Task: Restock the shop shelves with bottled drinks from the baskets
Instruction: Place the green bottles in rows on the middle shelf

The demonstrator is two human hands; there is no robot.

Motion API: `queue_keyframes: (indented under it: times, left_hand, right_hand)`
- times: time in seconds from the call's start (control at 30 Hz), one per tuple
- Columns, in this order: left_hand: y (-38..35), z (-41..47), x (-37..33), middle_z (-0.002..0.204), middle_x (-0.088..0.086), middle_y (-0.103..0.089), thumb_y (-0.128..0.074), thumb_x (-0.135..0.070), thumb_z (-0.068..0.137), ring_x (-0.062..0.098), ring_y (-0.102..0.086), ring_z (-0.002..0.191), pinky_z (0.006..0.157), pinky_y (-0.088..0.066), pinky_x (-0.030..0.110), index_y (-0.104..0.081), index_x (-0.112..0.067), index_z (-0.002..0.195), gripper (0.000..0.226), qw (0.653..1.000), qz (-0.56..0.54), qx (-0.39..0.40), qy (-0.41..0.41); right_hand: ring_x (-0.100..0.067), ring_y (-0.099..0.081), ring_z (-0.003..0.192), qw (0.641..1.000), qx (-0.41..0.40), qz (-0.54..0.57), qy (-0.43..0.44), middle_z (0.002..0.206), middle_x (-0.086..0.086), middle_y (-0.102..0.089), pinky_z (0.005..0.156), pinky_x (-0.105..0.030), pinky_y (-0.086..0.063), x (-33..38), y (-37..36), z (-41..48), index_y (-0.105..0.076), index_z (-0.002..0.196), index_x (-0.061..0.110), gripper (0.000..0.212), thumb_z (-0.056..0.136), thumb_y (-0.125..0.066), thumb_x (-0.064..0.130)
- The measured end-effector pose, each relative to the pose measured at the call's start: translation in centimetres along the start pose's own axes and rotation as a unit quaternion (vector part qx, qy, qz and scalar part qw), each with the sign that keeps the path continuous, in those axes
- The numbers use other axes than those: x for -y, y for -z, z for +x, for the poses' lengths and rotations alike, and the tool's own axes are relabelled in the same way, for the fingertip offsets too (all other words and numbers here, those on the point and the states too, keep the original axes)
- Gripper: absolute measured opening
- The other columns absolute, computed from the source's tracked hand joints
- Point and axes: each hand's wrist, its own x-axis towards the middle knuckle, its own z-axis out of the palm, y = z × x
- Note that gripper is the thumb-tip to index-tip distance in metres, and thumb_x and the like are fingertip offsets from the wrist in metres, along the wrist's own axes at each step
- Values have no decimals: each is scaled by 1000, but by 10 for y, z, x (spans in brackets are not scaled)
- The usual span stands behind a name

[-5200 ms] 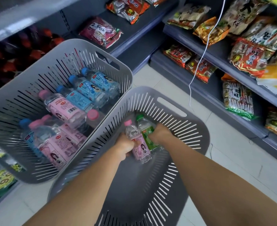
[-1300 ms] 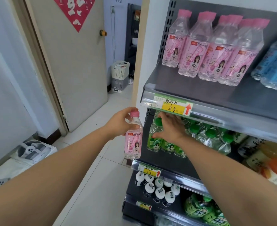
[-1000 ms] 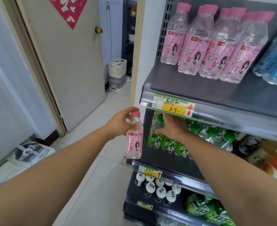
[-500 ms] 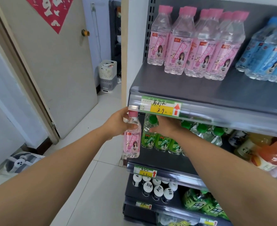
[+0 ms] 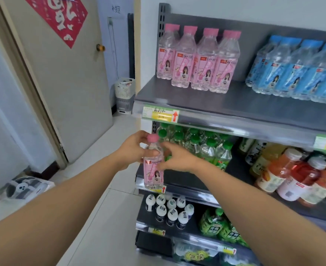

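right hand (image 5: 177, 158) newly on pink bottle (image 5: 153, 174)

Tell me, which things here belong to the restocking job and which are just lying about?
In the job: pink-capped clear plastic bottle, held by left hand and right hand; matching pink-labelled bottles on the grey metal top shelf.
Lying about: red paper door decoration; white-capped small bottles on a lower shelf.
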Motion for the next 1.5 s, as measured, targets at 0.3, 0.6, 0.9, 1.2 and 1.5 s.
queue_keyframes:
  times: [0.3, 0.6, 0.9, 1.2, 1.5]
  left_hand:
    - [-24, -77, -45, 113, 1, -61, -80, -6, 72, 24, -67, 95, 76, -59, 42, -60, -19, 113, 48, 999, -19, 25, -21]
    - [-21, -105, -129, 109, 2, -66, -88, -29, 47, 17, -68, 94, 77, -56, 33, -63, -27, 105, 63, 993, -39, 1, -115]
    - [-12, -83, -179, 104, 8, -68, -80, -8, 71, 19, -69, 88, 73, -58, 31, -61, -14, 116, 50, 989, -3, -11, -144]
    - [26, -4, -196, 100, 2, -69, -79, -11, 75, 22, -68, 92, 82, -57, 45, -64, -14, 108, 37, 981, 10, -98, -165]
    - [71, 94, -172, 98, 1, -70, -80, -8, 73, 21, -67, 92, 87, -55, 47, -63, -16, 103, 36, 983, 0, -135, -121]
  right_hand:
    - [-21, -67, 87, 992, -44, 103, 52, 98, -6, -69, 80, -39, -57, 14, 9, -85, -58, 109, 18, 57, 61, -89, 28]
    - [-20, -68, 84, 968, -139, 185, 100, 102, -9, -70, 60, -26, -54, 60, 69, -138, -59, 113, 18, 53, 68, -86, 20]
    - [-25, -70, 88, 928, -249, 239, 138, 103, -12, -69, 77, -44, -59, 104, 123, -129, -58, 115, 19, 57, 66, -87, 21]
    - [-17, -65, 97, 924, -289, 211, 136, 102, 0, -66, 83, -37, -56, 113, 164, -58, -55, 124, 20, 57, 74, -81, 28]
    - [-16, -62, 92, 929, -354, 104, 21, 97, 4, -63, 85, -34, -52, 75, 184, 21, -60, 115, 20, 42, 78, -78, 28]
